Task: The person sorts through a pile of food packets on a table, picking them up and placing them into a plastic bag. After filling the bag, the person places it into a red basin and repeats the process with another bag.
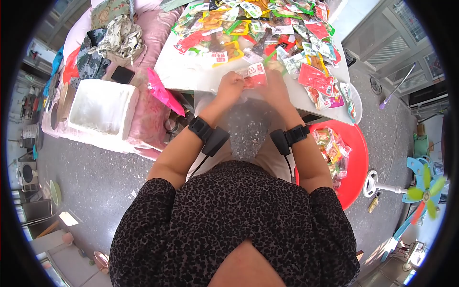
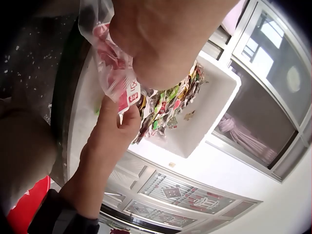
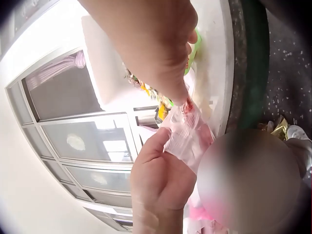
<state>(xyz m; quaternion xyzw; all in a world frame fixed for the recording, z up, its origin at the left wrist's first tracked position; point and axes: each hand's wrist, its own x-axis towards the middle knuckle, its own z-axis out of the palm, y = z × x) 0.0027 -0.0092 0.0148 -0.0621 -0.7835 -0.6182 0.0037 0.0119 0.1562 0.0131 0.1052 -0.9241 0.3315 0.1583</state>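
Observation:
A red-and-white packet [image 1: 254, 76] with clear plastic is held between both hands at the table's near edge. My left hand [image 1: 230, 88] has its fingers curled at the packet's left side; in the right wrist view the left hand [image 3: 163, 178] pinches the clear plastic [image 3: 184, 139] between thumb and fingers. On the other side, my right hand [image 1: 276, 90] is at the packet's right end. The left wrist view shows the right hand [image 2: 109, 129] pinching the packet's printed end [image 2: 129, 95] with thumb and finger. The plastic hides part of the packet's contents.
Many coloured packets [image 1: 260, 24] are heaped across the back of the white table [image 1: 184, 71]. A red basin [image 1: 356, 158] of packets stands on the floor at the right. At the left, a white foam box [image 1: 103, 107] and a dark phone [image 1: 123, 74] lie on pink bedding.

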